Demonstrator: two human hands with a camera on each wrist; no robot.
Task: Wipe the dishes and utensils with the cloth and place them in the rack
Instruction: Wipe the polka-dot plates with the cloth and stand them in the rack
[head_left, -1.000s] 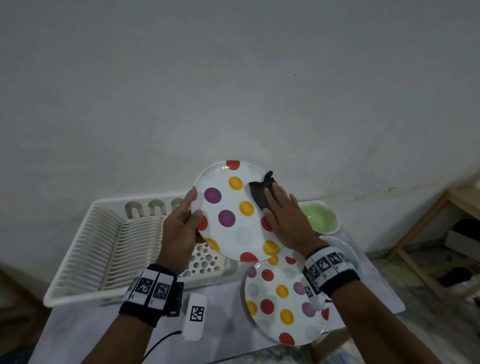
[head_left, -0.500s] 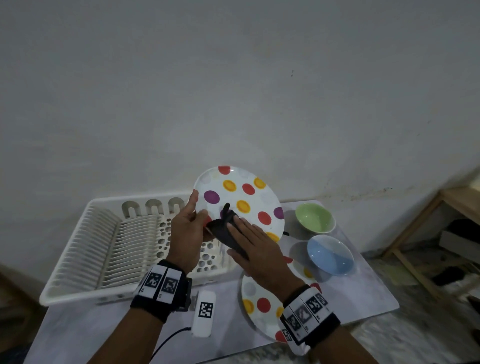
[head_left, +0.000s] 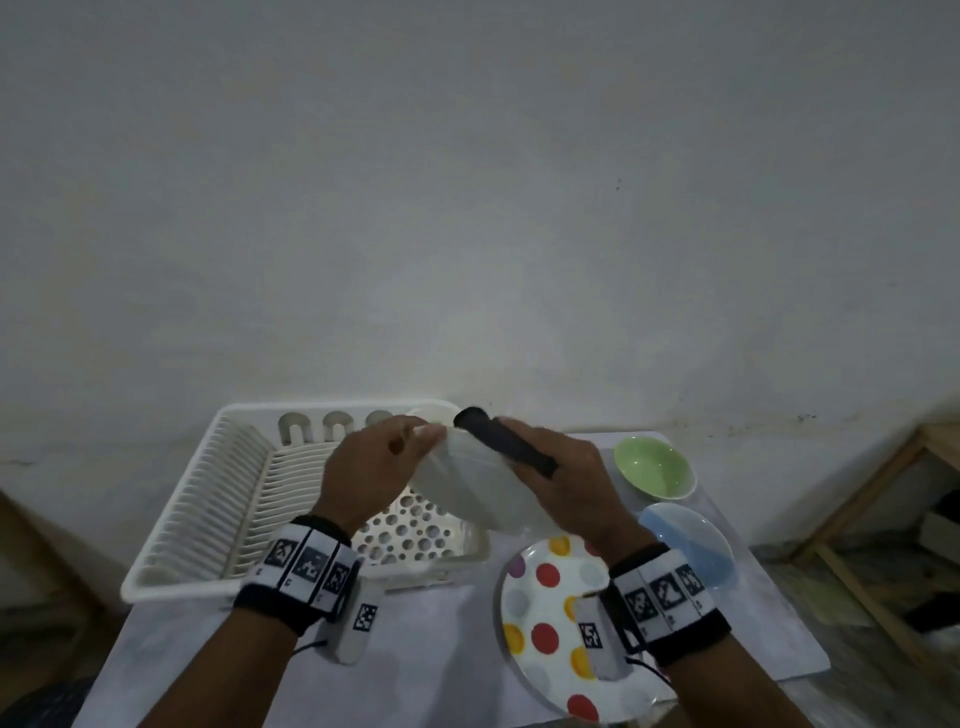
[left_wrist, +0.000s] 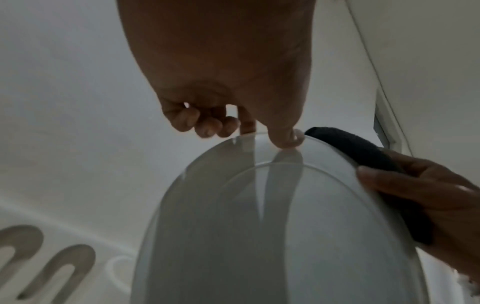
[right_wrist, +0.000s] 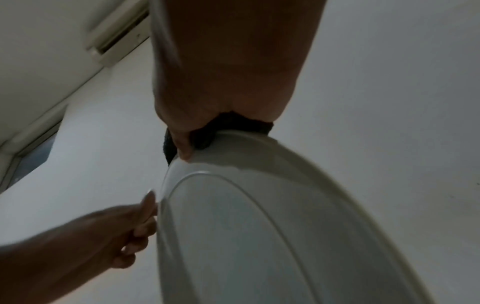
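Note:
A plate (head_left: 475, 491) is held in the air over the right end of the white rack (head_left: 208, 499), its plain white underside turned toward me. My left hand (head_left: 379, 467) pinches its upper left rim between thumb and forefinger (left_wrist: 283, 135). My right hand (head_left: 566, 483) grips the upper right rim with the dark cloth (head_left: 506, 441) folded over the edge; the cloth (left_wrist: 363, 154) lies between palm and plate (right_wrist: 259, 226). A second polka-dot plate (head_left: 550, 623) lies flat on the table under my right wrist.
A green bowl (head_left: 653, 474) and a blue bowl (head_left: 691, 540) stand at the table's right, behind the flat plate. The rack holds no dishes in its slots. A wooden stand (head_left: 893, 509) is on the floor to the right. The wall is close behind.
The plate has been flipped, so its dotted face now points away and the white back faces me. My right hand with the cloth moved from the plate's lower left to its upper right rim.

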